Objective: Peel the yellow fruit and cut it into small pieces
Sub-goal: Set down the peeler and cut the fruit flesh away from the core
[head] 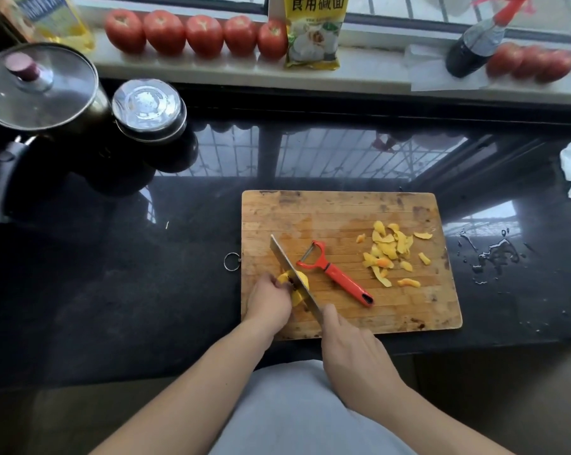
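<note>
Fruit (296, 284) under left hand (268, 302)

worn wooden cutting board (343, 211) | glossy black stone counter (113, 290) | metal knife (285, 261) | red plastic peeler (340, 277)

Fruit (297, 287) at cutting board's (343, 208) left edge, peeler (335, 272) middle, peelings (392, 254) right, pots (41, 90) seemingly far left.

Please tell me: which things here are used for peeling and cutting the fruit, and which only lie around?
In use: yellow fruit, knife, cutting board, left hand, right hand, red peeler, peels.

Lying about: tomatoes, lidded pot, yellow packet, dark bottle, water spill.
</note>
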A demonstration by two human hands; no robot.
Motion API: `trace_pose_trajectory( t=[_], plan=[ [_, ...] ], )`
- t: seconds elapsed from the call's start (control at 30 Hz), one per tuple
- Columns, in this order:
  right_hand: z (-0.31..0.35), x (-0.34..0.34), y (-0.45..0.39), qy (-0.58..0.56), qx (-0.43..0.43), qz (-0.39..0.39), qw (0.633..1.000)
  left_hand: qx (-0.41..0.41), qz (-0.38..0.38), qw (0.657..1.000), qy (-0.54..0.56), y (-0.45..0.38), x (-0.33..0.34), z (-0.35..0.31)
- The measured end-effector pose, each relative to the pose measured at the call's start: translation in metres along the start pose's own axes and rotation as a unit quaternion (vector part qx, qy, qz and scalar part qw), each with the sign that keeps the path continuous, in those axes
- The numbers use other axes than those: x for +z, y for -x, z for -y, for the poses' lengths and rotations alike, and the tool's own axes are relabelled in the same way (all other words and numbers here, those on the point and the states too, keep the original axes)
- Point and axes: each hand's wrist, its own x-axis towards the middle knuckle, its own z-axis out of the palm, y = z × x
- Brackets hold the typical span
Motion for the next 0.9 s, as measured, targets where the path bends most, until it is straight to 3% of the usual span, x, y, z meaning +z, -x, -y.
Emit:
trace_pose_trajectory(
  t=[0.27, 0.9],
  plan=[
    [0.008, -0.005, -0.009, 0.01, 0.016, 0.049, 0.999, 0.003, -0.005, 1.0, 0.002, -0.004, 0.001, 0.0],
    [0.008, -0.013, -0.006, 0.026, 0.005, 0.033, 0.999, -0.006, -0.015, 1.0, 0.004, -0.005, 0.004, -0.005]
  ],
)
